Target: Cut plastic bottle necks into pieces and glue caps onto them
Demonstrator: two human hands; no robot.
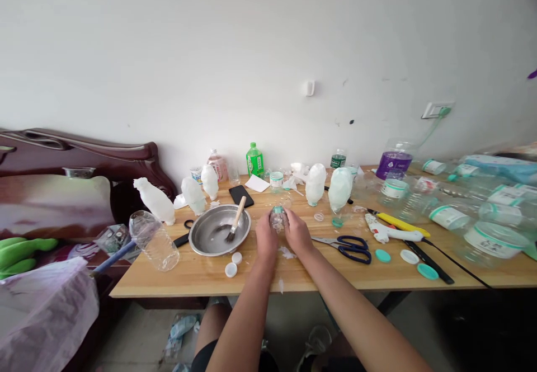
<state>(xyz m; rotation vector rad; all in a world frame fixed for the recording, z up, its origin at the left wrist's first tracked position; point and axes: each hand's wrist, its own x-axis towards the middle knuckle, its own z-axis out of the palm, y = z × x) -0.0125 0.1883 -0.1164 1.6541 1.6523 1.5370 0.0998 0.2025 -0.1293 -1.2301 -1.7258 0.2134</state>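
My left hand point(266, 234) and my right hand point(297, 230) are closed around a small clear plastic bottle piece point(277, 222) with a green ring at its top. Its lower part is hidden between my palms. Left of my hands, a steel bowl point(201, 245) holds a brush point(236, 219) with a wooden handle, bristles down. Scissors point(350, 247) with dark blue handles lie just right of my right hand. White scraps point(287, 253) lie on the wooden table point(168, 282) between my forearms.
White-coated bottle shapes point(315, 184) stand behind on both sides, near a phone point(241, 196) and a green bottle point(254, 160). A glue gun point(392, 231), a yellow cutter point(403, 224), loose caps point(427, 271) and several clear bottles point(451, 217) fill the right. A clear bottle point(155, 240) leans at the left edge.
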